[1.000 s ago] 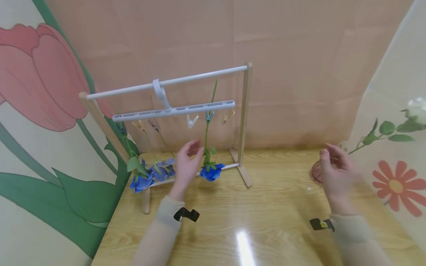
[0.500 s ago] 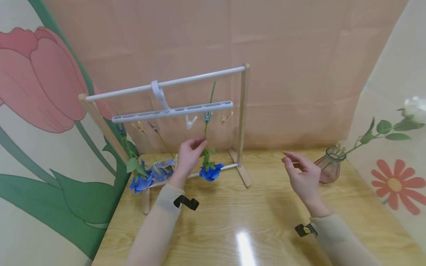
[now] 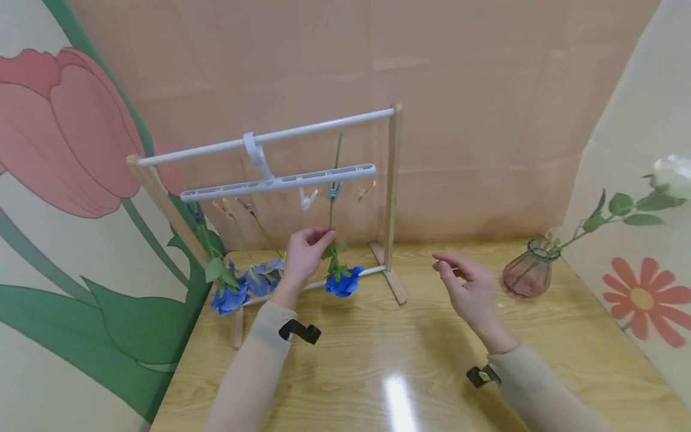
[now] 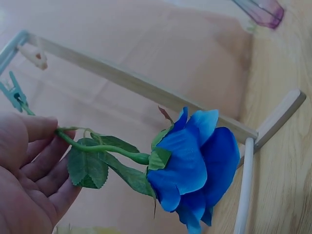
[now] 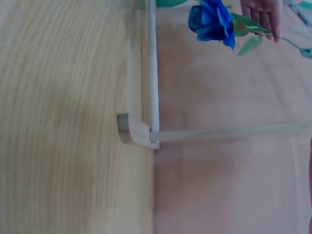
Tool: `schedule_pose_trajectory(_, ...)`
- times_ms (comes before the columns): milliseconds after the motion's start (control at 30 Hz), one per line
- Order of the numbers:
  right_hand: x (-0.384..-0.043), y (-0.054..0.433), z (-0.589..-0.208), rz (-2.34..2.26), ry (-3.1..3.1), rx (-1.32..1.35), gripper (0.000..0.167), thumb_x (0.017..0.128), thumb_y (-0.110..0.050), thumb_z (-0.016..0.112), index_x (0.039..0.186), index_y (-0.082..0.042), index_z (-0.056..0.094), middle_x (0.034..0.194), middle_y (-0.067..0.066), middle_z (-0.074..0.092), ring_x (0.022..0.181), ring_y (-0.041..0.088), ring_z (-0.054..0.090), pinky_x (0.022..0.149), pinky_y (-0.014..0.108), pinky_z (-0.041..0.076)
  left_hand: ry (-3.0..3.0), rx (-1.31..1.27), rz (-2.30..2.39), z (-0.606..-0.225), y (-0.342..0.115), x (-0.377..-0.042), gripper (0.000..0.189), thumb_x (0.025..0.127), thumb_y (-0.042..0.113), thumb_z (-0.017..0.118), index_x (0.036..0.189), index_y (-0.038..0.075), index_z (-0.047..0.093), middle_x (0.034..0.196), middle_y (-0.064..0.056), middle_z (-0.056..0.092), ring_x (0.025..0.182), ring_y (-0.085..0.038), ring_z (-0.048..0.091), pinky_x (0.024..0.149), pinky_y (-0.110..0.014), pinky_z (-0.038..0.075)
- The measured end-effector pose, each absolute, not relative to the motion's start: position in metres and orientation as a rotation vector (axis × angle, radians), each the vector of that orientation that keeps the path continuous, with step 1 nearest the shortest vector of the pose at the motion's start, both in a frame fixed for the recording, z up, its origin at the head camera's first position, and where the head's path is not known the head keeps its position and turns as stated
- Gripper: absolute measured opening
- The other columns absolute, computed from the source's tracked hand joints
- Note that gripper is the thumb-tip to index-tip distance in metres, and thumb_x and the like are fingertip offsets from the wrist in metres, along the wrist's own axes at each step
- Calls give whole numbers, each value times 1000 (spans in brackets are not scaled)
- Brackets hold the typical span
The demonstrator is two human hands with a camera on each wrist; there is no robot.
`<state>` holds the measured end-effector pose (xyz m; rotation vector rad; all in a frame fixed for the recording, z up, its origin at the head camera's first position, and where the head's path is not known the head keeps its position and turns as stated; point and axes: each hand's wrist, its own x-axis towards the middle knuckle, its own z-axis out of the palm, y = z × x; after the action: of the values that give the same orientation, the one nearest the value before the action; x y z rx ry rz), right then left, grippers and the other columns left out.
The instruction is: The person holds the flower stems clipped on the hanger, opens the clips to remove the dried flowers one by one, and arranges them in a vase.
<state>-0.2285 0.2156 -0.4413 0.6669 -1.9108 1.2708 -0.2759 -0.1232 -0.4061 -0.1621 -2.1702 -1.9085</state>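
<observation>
In the head view, your left hand [image 3: 303, 255] pinches the stem of a blue rose [image 3: 342, 282] between thumb and fingers, with the bloom hanging head down just below the grip. Above your pinch, a teal clip [image 3: 334, 191] holds the same stem under a pale hanger [image 3: 278, 181], hooked on a rack [image 3: 394, 192] with wooden posts. To the left of the grip hang more blue and violet flowers [image 3: 261, 279]. Your right hand [image 3: 475, 294], well right of the grip, is in the air with a gap between thumb and fingers and nothing in it. Beyond it, a pink glass vase [image 3: 529, 279] with a white rose [image 3: 672, 174] stands on the wood-grain table [image 3: 426, 360], which catches a bright streak of light nearer you. A creased pinkish-brown sheet [image 3: 475, 120] covers the wall behind the grip; a painted tulip [image 3: 81, 120] fills the wall to the left, a painted red flower [image 3: 641, 298] the one to the right.

In the left wrist view, your thumb presses the stem between the clip and the leaves, with the table past the bloom.

In the right wrist view, the rack's wooden foot [image 5: 134, 130] rests on the table, well apart from your left hand's pinch.
</observation>
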Motion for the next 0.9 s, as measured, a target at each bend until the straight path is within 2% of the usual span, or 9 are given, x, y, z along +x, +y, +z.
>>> schedule_pose_trajectory(133, -237, 204, -442, 1309, -2051, 647, 24, 97, 8, 71, 115, -4, 81, 96, 11, 81, 86, 0, 70, 76, 10, 53, -2140, -162, -1928, -405, -128, -273, 18, 100, 10, 77, 110, -5, 77, 96, -17, 78, 86, -21, 74, 75, -24, 60)
schedule_pose_trajectory(300, -244, 176, -426, 1346, -2184, 664, 17, 101, -6, 74, 116, -8, 82, 100, 3, 81, 86, 5, 72, 74, 14, 56, -2156, -164, -1909, -406, -135, -270, 15, 100, 11, 77, 106, -3, 77, 97, -23, 76, 84, -21, 73, 74, -26, 62)
schedule_pose_trajectory(500, -255, 130, -390, 1450, -2258, 725, 19, 103, -16, 74, 118, -7, 81, 97, 5, 81, 82, 20, 75, 72, 22, 60, -2180, -168, -1874, -408, -139, -268, 13, 100, 12, 78, 104, 0, 78, 97, -21, 76, 85, -24, 73, 74, -28, 63)
schedule_pose_trajectory(700, -264, 88, -364, 1437, -2321, 725, 25, 101, -19, 74, 122, -6, 80, 104, 6, 81, 88, 17, 77, 78, 33, 64, -2198, -170, -1792, -409, -140, -269, 13, 98, 14, 80, 99, 1, 79, 90, -13, 77, 81, -24, 72, 70, -25, 60)
schedule_pose_trajectory(900, -270, 60, -348, 1361, -2258, 715, 30, 99, -16, 75, 123, 0, 78, 103, 10, 81, 85, 19, 79, 74, 32, 66, -2216, -179, -1753, -407, -140, -268, 13, 99, 16, 80, 95, 3, 80, 85, -10, 77, 77, -24, 72, 66, -25, 57)
